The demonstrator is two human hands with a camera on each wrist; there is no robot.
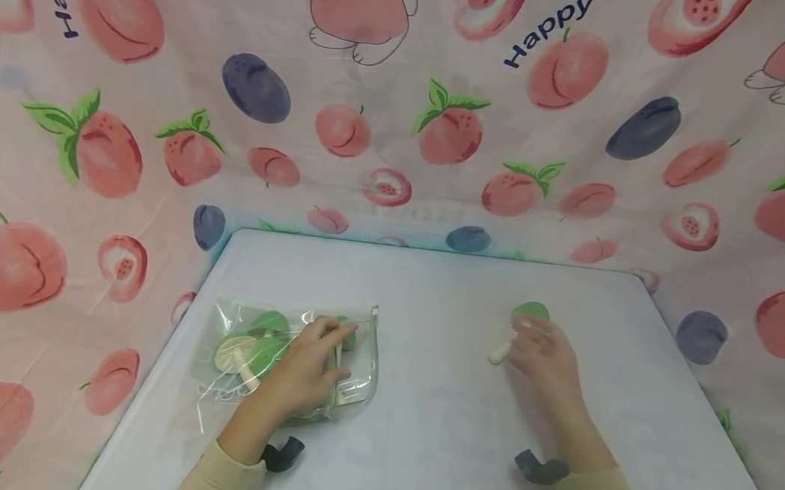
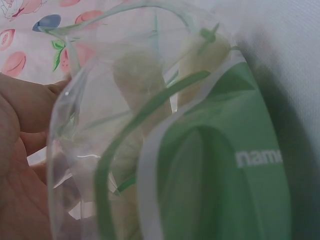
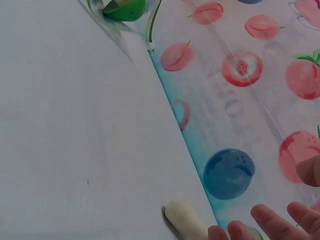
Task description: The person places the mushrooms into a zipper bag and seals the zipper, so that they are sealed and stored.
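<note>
A clear plastic bag (image 1: 361, 363) with a green printed side (image 2: 225, 160) lies on the left of the table. Inside it are several mushroom-shaped pieces (image 1: 236, 354) with green caps and cream stems. My left hand (image 1: 307, 367) holds the bag near its right end, its thumb and fingers at the raised clear plastic. On the right, another green-capped mushroom-shaped piece (image 1: 530, 310) lies on the table, its cream stem (image 3: 185, 220) pointing toward the middle. Over it is my right hand (image 1: 547, 359), slightly blurred, with fingers spread and thumb apart; the fingers partly hide the piece.
The white table (image 1: 437, 398) ends at the back against a hanging cloth (image 1: 398, 148) printed with fruit. Dark curved wrist fittings (image 1: 283, 454) sit by both sleeves, close above the table.
</note>
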